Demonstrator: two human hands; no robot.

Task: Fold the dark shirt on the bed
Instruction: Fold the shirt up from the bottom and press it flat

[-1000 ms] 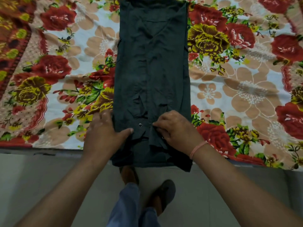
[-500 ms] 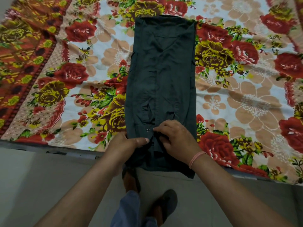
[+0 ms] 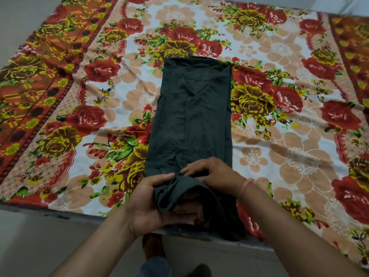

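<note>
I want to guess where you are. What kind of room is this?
Probably a bedroom at home: a flowered bedsheet covers the bed, a dark shirt lies on it, and bare floor shows beside.

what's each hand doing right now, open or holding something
Left hand: grips the dark shirt by its lifted bottom edge.
Right hand: pinches the dark shirt beside it.

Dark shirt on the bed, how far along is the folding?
Done: the shirt lies as a long narrow strip, sides folded in. In hand: the left hand grips the raised bottom hem; the right hand rests on the cloth beside it. Left: folding that end up toward the collar.
</note>
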